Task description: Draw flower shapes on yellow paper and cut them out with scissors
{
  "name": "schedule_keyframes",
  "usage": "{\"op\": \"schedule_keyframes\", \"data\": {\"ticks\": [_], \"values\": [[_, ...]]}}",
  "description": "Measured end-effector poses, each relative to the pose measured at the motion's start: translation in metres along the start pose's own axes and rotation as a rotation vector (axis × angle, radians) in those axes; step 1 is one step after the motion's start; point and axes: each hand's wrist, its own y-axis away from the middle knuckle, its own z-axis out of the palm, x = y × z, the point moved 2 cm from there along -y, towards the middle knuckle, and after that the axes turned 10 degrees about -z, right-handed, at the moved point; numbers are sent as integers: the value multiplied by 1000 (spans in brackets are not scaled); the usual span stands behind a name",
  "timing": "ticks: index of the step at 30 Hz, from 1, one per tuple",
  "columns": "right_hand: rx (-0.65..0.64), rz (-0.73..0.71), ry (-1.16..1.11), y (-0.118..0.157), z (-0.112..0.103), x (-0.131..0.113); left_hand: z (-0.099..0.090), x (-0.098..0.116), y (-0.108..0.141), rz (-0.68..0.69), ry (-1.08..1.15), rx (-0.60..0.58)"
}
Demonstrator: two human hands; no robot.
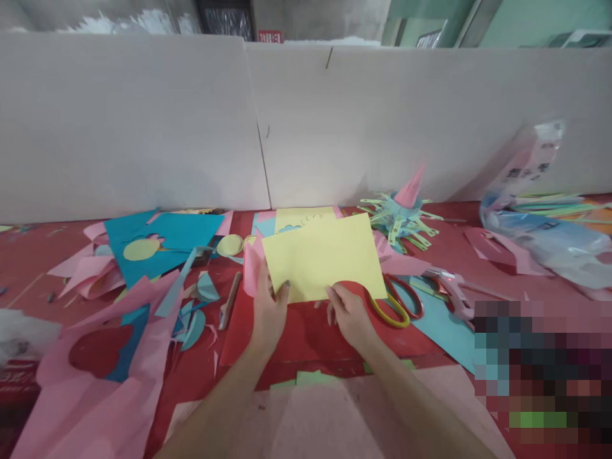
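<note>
Red counter (pixel 454 231) spread beneath the yellow sheet (pixel 325 261), pinched by your left fingers (pixel 283 293) at its side, right fingers (pixel 338 298) below — lowering it could have snagged its corner on the scissors (pixel 400 325).

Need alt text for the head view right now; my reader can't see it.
A yellow sheet is held over a cluttered red table, the person's left hand at its lower left corner and right hand on its bottom edge. Red and yellow scissor handles show at its right, and a spiky paper piece with a pink cone stands farther back.
</note>
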Motion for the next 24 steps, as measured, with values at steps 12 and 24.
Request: {"op": "schedule_keyframes", "data": {"ticks": [12, 24], "values": [[137, 103, -194, -6, -5, 4, 7, -7, 0, 22, 148, -152], [177, 128, -258, -8, -7, 5, 9, -23, -5, 7, 195, -161]]}}
